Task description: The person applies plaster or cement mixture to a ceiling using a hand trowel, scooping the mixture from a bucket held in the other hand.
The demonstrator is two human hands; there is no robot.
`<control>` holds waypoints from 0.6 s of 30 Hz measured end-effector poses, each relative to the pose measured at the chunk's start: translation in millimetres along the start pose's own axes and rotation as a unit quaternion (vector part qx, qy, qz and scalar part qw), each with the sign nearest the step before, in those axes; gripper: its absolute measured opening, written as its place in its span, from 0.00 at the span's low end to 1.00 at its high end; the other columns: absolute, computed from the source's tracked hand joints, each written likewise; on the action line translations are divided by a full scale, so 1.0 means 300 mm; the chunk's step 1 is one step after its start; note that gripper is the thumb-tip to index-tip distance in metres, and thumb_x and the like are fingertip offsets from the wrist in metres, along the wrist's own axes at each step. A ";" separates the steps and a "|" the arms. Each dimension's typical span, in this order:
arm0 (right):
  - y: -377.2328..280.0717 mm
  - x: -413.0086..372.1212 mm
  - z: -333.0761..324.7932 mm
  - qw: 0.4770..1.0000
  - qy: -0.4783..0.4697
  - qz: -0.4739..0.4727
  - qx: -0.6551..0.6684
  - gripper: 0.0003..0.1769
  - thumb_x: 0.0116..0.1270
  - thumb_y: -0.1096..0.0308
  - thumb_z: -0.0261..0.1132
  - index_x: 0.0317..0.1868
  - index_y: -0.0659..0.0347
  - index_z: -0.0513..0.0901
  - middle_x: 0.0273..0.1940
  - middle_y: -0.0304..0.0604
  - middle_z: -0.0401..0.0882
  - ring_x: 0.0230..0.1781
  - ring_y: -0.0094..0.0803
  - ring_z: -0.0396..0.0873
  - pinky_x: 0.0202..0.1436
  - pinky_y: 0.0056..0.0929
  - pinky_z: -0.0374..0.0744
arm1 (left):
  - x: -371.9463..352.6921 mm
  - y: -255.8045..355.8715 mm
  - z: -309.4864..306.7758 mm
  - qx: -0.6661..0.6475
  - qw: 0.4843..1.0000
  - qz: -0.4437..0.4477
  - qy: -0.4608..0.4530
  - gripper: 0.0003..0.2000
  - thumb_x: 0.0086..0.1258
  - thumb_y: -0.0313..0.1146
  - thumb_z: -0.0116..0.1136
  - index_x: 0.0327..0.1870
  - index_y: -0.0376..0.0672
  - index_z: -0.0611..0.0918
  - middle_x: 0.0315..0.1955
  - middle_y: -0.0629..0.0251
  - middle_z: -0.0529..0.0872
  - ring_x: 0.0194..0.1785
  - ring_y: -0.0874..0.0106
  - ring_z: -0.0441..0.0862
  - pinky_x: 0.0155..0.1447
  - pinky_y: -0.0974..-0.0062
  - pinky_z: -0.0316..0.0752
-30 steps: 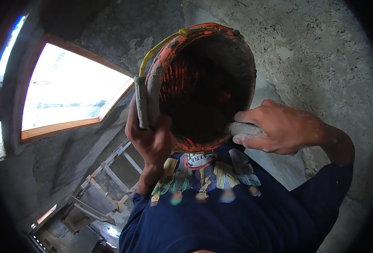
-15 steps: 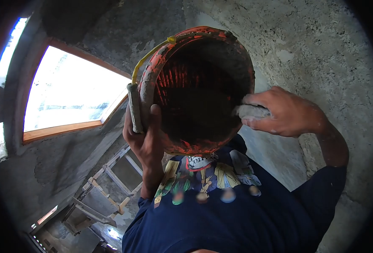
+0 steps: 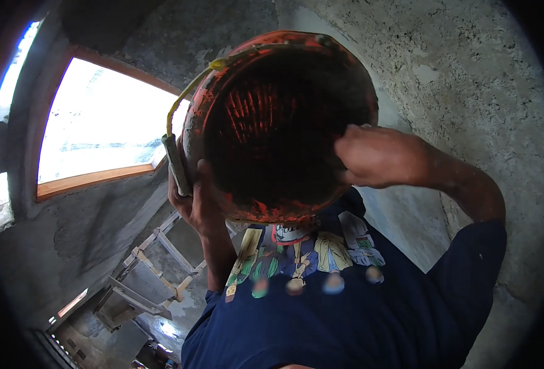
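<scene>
Here's the red bucket (image 3: 272, 123), held up at chest height and tipped so its open mouth faces straight at the camera. The inside is dark and the rim is crusted with grey mortar. It fills the upper middle of the view, above the navy printed T-shirt (image 3: 346, 320).

The left hand (image 3: 192, 203) has it at the lower left edge. Its fingers (image 3: 205, 184) are wrapped around the rim and pressed together in a firm grasp. The grey grip (image 3: 176, 163) of the yellow wire handle (image 3: 189, 92) stands just beside that hand, against the bucket's outer wall.

On the other side, the right hand (image 3: 376, 157) sits at the right edge of the mouth with its back to the camera. Its fingers are curled in tight against the inner wall, and I cannot tell whether they pinch anything, because the tips are hidden.

A bright window (image 3: 100, 123) with a wooden frame lies to the left. A rough plastered wall (image 3: 469, 92) rises on the right, close behind the bucket. Far below, at lower left, is a wooden scaffold frame (image 3: 155, 264), well apart from the hands.
</scene>
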State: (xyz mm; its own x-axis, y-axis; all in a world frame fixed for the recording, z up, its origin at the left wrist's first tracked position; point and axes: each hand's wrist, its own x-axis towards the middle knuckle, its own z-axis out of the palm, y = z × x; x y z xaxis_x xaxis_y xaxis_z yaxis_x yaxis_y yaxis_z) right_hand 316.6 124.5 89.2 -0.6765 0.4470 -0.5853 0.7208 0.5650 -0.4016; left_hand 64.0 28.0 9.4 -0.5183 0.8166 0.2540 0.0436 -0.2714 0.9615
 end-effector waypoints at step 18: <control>-0.096 0.075 0.035 0.952 0.014 0.046 0.303 0.18 0.60 0.59 0.60 0.33 0.70 0.80 0.30 0.61 0.80 0.35 0.49 0.84 0.40 0.41 0.82 | -0.005 -0.050 -0.024 -0.088 0.994 -0.050 0.050 0.20 0.69 0.25 0.45 0.60 0.28 0.73 0.50 0.54 0.82 0.51 0.69 0.81 0.58 0.71 0.72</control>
State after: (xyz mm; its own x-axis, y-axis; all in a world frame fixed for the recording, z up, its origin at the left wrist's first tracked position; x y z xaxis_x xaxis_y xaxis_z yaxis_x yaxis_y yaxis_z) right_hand 282.1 110.9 80.3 -0.6045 0.4974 -0.6222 0.7261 0.0228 -0.6872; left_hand 57.9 27.2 -6.2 -0.5960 0.7911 0.1376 -0.1572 -0.2830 0.9462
